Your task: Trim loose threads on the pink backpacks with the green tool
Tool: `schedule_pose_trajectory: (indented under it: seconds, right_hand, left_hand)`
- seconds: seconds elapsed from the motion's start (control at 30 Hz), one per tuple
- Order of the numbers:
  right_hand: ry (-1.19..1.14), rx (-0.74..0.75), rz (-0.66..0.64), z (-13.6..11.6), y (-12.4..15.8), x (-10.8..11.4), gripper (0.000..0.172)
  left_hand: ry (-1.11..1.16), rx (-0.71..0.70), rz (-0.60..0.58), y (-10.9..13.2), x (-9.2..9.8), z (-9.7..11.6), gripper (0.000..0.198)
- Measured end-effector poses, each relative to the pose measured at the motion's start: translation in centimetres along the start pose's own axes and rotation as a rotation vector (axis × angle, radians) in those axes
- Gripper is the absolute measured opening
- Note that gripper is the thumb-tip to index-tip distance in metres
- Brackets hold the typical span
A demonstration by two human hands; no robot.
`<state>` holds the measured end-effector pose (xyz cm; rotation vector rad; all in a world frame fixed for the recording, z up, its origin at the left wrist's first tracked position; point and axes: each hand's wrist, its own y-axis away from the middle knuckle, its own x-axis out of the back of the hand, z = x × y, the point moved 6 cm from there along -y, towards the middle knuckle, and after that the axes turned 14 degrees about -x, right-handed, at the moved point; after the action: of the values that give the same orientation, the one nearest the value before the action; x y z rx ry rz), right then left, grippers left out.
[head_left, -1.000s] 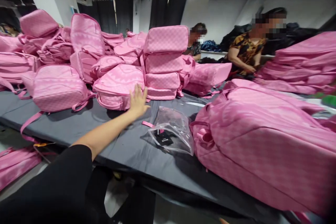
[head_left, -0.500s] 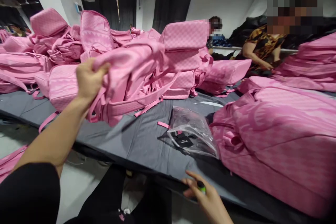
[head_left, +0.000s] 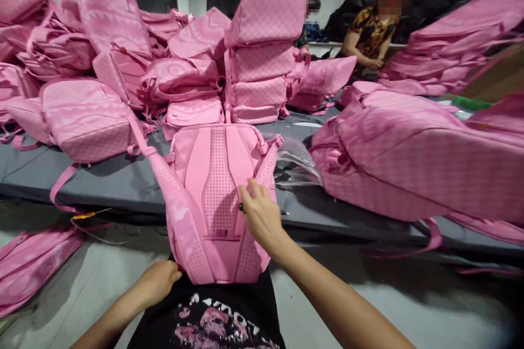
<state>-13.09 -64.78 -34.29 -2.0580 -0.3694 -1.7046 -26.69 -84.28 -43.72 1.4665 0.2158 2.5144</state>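
Observation:
A pink backpack (head_left: 219, 185) leans upright against the table edge in front of me, its perforated back panel and two shoulder straps facing me. My left hand (head_left: 161, 279) is closed at the bag's lower left corner, pinching its edge. Over the right shoulder strap lies my right hand (head_left: 262, 215), fingers curled. A slim dark tool with a green end (head_left: 241, 207) passes through that hand, and its thin tip shows on the far side. Its exact kind is unclear. Behind the bag's right side, a clear plastic bag (head_left: 297, 161) is partly hidden.
Pink backpacks are piled along the grey-covered table (head_left: 118, 182), including a tall stack (head_left: 262, 62) and a large backpack (head_left: 429, 152) at right. Another pink bag (head_left: 36, 267) lies low at left, near a yellow-handled item (head_left: 85, 215). A co-worker (head_left: 370, 38) stands across the table.
The backpack came down from my raised left hand to the table edge and now faces me by its back panel. My left hand dropped to its bottom corner; my right hand rose onto the strap.

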Motion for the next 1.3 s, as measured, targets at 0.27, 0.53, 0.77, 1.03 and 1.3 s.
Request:
schedule_pose_trajectory:
  seconds: [0.27,0.53,0.77,1.03,1.3]
  right_hand:
    - [0.055,-0.302,-0.165,3.9,0.1,-3.0,0.022]
    - [-0.06,-0.448,-0.368,10.8,0.7,-6.6,0.034]
    - [-0.01,-0.456,-0.368,10.0,0.7,-7.5,0.028]
    - [-0.001,-0.443,-0.369,10.3,0.9,-8.6,0.029]
    - [-0.666,-0.58,-0.321,12.7,0.6,-5.4,0.034]
  left_hand:
    - [-0.566,-0.445,0.325,-9.8,6.2,4.8,0.042]
    - [-0.723,-0.718,0.483,-16.3,6.0,4.9,0.042]
    - [-0.842,-0.855,0.063,-26.7,11.2,10.3,0.05]
    - [-0.946,-0.794,0.005,-28.7,18.2,7.3,0.044]
    - [-0.904,-0.859,0.102,-26.1,16.4,7.9,0.048]
